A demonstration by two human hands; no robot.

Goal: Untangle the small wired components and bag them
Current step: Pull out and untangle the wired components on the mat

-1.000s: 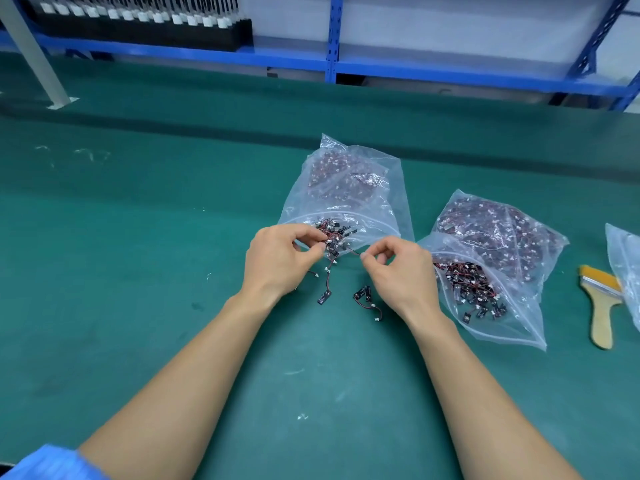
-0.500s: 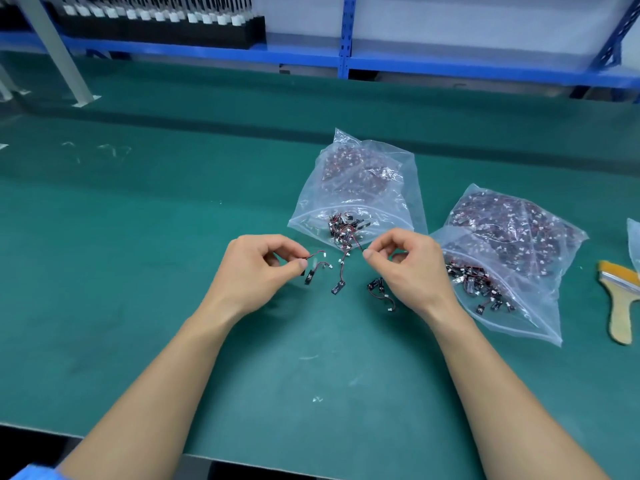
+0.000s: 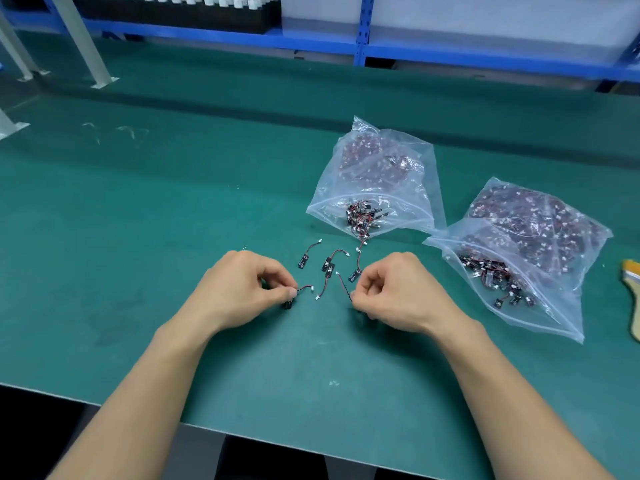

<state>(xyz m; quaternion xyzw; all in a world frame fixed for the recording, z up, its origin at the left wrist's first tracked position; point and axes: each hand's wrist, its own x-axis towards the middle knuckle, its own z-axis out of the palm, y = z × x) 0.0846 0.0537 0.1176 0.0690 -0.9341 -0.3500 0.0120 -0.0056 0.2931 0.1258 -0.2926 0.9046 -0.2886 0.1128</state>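
Observation:
Several small black wired components point(image 3: 329, 266) with red-black leads and white plugs lie loose on the green mat between my hands. My left hand point(image 3: 239, 289) pinches one wired component point(image 3: 302, 289) at its black body, lead pointing right. My right hand point(image 3: 398, 292) pinches the lead of another wired component point(image 3: 342, 285) near the mat. Behind them an open clear bag point(image 3: 377, 181) holds a tangled clump point(image 3: 362, 216) at its mouth. A second clear bag point(image 3: 526, 251) of components lies at the right.
A wooden-handled brush point(image 3: 632, 299) lies at the right edge. The green mat point(image 3: 173, 209) ends at a front edge below my forearms. Blue shelving point(image 3: 360, 32) and white frame legs point(image 3: 83, 46) stand at the back.
Both hands have drawn back from the bag's mouth toward me and moved apart. Several components now lie separated on the mat between them.

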